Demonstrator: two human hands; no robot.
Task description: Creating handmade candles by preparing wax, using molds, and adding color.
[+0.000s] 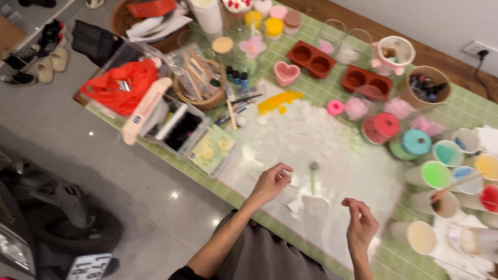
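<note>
Open white mat [332,155], paint cups [436,174] crowding right.

My right hand [360,224] blurred, fingertip contents unreadable; paper cups [469,228] cut by right edge; shoes [31,57] cropped top-left.

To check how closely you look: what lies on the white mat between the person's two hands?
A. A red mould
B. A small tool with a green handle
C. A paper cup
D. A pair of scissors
B: a small tool with a green handle lies on the white mat, between the left hand and right hand.
</note>
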